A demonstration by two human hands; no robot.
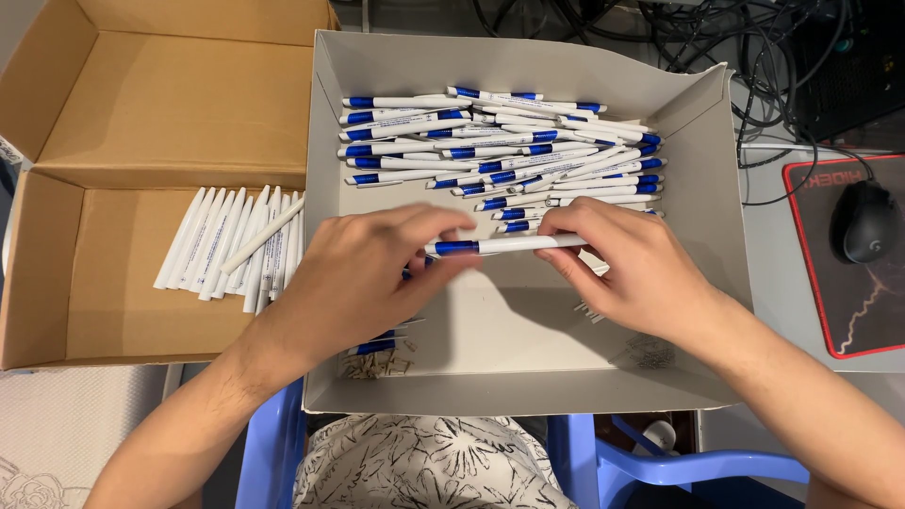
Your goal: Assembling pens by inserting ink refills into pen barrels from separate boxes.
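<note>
Head camera looks straight down into a grey-white cardboard tray resting on the person's lap above a blue plastic chair. Both hands meet over the middle of the tray and share one white pen with a blue grip, held level: the left hand pinches its blue end between thumb and fingertips, and the right hand grasps the white end. Just behind the held pen, a loose pile of matching blue-and-white pens fills the far half of the tray, most lying crosswise. A few more pens and small parts lie by the near left corner, partly hidden under the left wrist.

To the left, touching the tray, sits an open brown cardboard box; a row of plain white pen barrels lies side by side on its floor near the tray's wall. To the right is a pale desk with a black mouse on a dark, red-edged mouse pad. Black cables tangle behind the tray at the top. Patterned black-and-white cloth covers the lap
</note>
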